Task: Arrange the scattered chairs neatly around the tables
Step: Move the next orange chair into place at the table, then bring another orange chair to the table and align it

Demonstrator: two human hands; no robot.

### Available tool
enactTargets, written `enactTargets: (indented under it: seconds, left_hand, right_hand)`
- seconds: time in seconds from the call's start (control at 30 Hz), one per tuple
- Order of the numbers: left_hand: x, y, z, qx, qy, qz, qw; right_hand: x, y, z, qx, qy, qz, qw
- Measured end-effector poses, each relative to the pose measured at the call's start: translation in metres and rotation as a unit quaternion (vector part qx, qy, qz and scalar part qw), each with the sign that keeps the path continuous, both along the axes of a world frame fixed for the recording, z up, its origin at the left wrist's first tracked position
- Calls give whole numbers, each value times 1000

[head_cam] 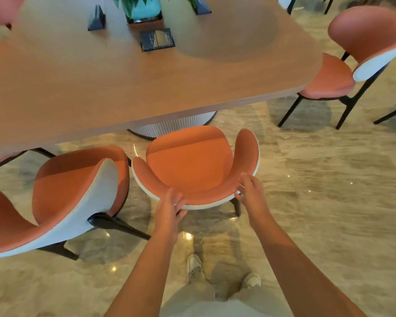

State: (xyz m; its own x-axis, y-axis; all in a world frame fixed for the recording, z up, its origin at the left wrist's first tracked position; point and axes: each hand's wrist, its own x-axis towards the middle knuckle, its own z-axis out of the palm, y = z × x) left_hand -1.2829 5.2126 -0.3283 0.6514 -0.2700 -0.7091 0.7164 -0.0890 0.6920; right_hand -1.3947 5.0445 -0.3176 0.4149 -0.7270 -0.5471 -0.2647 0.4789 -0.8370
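Standing on a shiny marble floor beside a big wooden table. Sitting on the far part of the table: a green plant in a blue pot, two dark sign stands, one to the left of the pot and one to the right, and a dark socket box set into the top just in front of the pot.

Resting under the near edge of the table, on its white ribbed base.

Facing the table in the middle: an orange chair with a white back, its seat partly tucked under the edge. Holding the top rim of its curved back with both hands. Gripping with the left hand, fingers curling over the rim on the left part. Gripping with the right hand, fingers curling over the rim on the right part.

Sitting just beside it on the left: a second orange chair, turned sideways. Standing at the right corner of the table: a third orange chair.

Showing at the bottom: two white shoes on the floor.
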Motion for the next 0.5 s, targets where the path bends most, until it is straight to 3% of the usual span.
enactTargets:
  seconds: [0.27,0.5]
  left_hand:
    - [-32,-60,89,-19,-149,-49,988]
    - [-131,-145,151,-115,-172,-111,972]
  right_hand:
    - [-47,-23,82,-42,-67,58,995]
    - [-138,-71,141,-69,-112,6,991]
